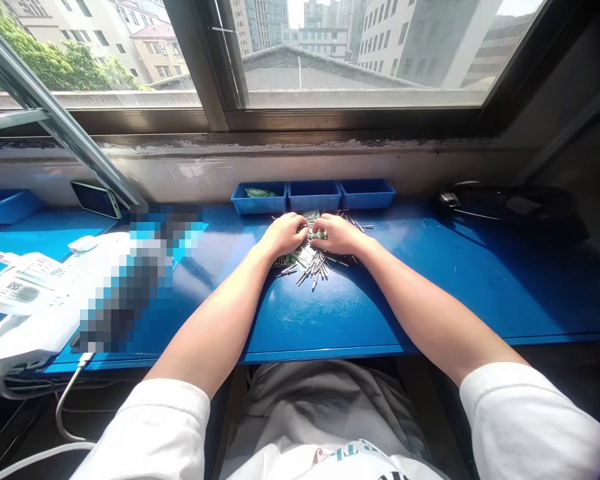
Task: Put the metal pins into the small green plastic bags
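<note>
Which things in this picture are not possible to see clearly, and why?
Head view:
Pile of thin metal pieces: partly covered by the left hand and right hand.
White label: print too small.
Left blue tray: cut off by the left edge.
Pixelated patch: contents masked.

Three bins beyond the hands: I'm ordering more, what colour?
The bins are blue, clearest in the head view.

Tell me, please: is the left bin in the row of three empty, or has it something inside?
Not empty: green material shows inside the left bin. How deep it lies, I cannot tell.
</note>
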A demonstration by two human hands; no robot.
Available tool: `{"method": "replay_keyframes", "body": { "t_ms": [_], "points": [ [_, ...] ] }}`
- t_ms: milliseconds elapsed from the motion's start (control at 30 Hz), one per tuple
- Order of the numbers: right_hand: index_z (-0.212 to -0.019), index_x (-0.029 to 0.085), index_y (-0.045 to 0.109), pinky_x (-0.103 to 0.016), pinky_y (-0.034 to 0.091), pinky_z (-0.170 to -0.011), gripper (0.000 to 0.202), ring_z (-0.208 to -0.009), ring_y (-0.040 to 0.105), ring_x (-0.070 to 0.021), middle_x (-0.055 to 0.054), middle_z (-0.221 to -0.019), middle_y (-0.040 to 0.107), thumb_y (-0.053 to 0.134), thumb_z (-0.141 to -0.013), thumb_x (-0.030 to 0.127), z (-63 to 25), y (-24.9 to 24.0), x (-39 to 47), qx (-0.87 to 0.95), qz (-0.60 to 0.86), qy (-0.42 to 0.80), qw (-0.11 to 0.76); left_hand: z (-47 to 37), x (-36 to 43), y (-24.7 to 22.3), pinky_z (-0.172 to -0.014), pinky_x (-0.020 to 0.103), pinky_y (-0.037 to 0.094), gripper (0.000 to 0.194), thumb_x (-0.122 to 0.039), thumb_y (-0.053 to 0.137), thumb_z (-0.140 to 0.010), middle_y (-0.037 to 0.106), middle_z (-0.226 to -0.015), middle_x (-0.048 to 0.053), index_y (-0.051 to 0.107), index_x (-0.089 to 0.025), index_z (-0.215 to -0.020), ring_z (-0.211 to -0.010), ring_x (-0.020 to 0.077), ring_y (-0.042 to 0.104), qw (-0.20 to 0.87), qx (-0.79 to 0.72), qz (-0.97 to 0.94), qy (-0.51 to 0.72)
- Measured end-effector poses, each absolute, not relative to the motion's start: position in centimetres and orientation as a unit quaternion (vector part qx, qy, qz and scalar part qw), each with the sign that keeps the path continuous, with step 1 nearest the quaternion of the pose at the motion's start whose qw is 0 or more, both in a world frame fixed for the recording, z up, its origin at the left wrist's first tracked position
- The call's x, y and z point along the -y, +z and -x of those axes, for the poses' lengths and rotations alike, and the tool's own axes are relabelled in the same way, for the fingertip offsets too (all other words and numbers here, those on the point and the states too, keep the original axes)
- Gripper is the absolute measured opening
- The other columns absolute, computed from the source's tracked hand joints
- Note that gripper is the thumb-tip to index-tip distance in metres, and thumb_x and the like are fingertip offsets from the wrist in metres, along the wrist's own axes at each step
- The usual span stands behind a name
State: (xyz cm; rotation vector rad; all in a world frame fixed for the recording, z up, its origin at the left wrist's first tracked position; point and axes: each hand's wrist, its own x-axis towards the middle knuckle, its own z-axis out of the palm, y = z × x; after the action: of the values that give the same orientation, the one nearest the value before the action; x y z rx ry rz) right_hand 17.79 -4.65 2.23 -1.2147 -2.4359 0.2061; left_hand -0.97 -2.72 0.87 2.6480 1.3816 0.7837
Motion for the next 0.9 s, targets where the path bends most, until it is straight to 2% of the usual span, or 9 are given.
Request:
{"method": "replay_keyframes", "body": {
  "t_ms": [133,300,500,700,900],
  "points": [
    [-0.08,0.018,0.065,-0.026,0.039,-0.068,0.011,-0.075,0.054,-0.0149,-0.004,-0.085,0.059,0.061,-0.08,0.028,-17.79,2.13,4.62,0.881,0.415,0.057,0.22,0.96,2.72,0.92,-0.085,0.032,0.048,0.026,-0.033,0.048,-0.085,0.066,-0.098,0.006,0.067,-0.018,-0.095,-0.095,0.0208,0.06,0.029,-0.443,-0.859,0.257],
    [-0.073,0.016,0.065,-0.025,0.038,-0.067,0.013,-0.07,0.052,-0.0135,-0.003,-0.077,0.059,0.058,-0.082,0.022,-17.56,2.13,4.64,0.892,0.391,0.051,0.222,0.93,2.61,0.92,-0.086,0.032,0.048,0.026,-0.032,0.047,-0.086,0.066,-0.098,0.006,0.067,-0.019,-0.094,-0.095,0.0205,0.06,0.031,-0.442,-0.858,0.258],
    [-0.089,0.018,0.067,-0.026,0.04,-0.069,0.013,-0.077,0.055,-0.0152,-0.004,-0.09,0.06,0.059,-0.08,0.025,-17.38,1.87,4.68,0.892,0.393,0.021,0.225,0.89,2.59,0.93,-0.086,0.032,0.048,0.027,-0.03,0.044,-0.088,0.067,-0.097,0.006,0.068,-0.019,-0.093,-0.095,0.0202,0.06,0.033,-0.443,-0.858,0.256],
    [-0.084,0.019,0.068,-0.028,0.039,-0.067,0.017,-0.075,0.055,-0.0158,-0.005,-0.086,0.059,0.052,-0.085,0.025,-17.04,1.97,4.99,0.896,0.4,-0.003,0.192,0.93,2.52,0.85,-0.086,0.033,0.048,0.027,-0.031,0.045,-0.088,0.067,-0.098,0.006,0.068,-0.019,-0.093,-0.095,0.0207,0.06,0.036,-0.439,-0.86,0.257],
    [-0.08,0.017,0.064,-0.028,0.041,-0.071,0.014,-0.076,0.055,-0.016,-0.005,-0.085,0.061,0.053,-0.084,0.025,-17.07,2.01,4.81,0.87,0.413,0.015,0.269,0.92,2.52,1.32,-0.084,0.033,0.048,0.031,-0.034,0.041,-0.091,0.068,-0.094,0.006,0.067,-0.018,-0.092,-0.091,0.0202,0.061,0.052,-0.428,-0.848,0.307]
  ]
}}
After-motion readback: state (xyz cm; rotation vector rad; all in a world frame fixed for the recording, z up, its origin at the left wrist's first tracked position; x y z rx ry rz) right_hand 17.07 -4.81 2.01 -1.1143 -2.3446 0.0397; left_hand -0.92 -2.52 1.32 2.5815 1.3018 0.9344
